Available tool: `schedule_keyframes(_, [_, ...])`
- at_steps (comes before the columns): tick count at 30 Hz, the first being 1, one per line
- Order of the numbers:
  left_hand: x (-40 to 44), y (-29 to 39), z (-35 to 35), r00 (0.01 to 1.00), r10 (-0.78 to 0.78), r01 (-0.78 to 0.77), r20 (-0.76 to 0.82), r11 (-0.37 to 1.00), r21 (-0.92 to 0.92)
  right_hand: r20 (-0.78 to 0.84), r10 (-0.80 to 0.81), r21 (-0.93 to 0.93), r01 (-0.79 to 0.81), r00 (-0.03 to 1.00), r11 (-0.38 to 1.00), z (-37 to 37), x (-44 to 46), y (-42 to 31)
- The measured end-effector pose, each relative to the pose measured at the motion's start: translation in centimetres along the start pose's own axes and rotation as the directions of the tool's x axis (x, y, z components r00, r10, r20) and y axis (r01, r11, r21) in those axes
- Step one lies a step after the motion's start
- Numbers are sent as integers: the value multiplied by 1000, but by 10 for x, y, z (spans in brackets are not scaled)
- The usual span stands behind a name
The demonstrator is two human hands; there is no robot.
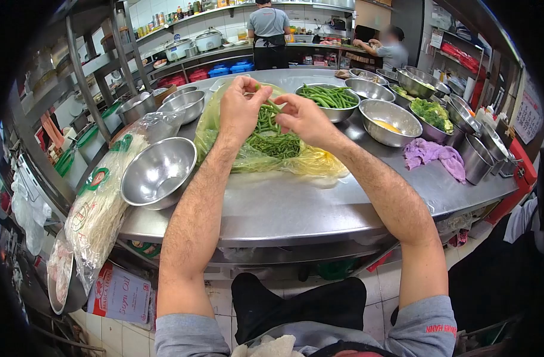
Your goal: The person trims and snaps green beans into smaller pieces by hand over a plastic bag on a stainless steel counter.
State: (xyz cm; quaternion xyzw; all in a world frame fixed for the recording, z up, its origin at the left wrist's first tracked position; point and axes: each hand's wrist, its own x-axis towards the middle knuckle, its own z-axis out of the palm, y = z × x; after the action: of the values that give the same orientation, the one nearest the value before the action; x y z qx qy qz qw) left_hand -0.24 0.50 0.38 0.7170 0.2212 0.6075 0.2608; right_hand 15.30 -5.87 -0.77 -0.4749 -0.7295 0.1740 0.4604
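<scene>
Both my hands are raised over a yellow-green plastic bag [209, 128] on the steel table. Green bean trimmings [275, 144] lie in a heap on the bag. My left hand [245, 101] has its fingers pinched on a green bean [273, 106]. From the other side, my right hand [298, 116] pinches the same bean near its end. Just behind my right hand is a steel bowl [341, 114] filled with green beans [328, 96]. An empty steel bowl [159, 172] rests left of my left forearm.
Clear bags of pale noodles [96, 205] lie along the table's left edge. On the right are a bowl of yellow liquid [391, 122], a purple cloth [434, 156], a bowl of broccoli [431, 116] and steel pots [477, 157]. Two people [269, 30] are farther back.
</scene>
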Motion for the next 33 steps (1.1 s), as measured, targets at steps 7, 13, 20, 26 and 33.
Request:
schedule_keyframes(7, [-2, 7, -2, 995, -33, 23, 93, 994, 104, -167, -50, 35, 56, 985, 998, -12, 1, 0])
schedule_keyframes(13, [-5, -16, -19, 962, -141, -60, 235, 729, 682, -299, -514, -808, 73, 804, 585, -60, 16, 33])
schedule_keyframes(20, [-6, -32, -15, 911, -355, -72, 211, 368, 927, -239, 25, -833, -218, 971, 509, -84, 24, 74])
schedule_keyframes(26, [-2, -48, -17, 898, -376, -73, 230, 389, 919, -258, -327, -734, 36, 909, 678, -82, 16, 44])
schedule_keyframes(33, [0, -29, -25, 862, -449, 80, 235, 579, 812, 336, -384, -723, 497, 860, 480, -23, -10, -7])
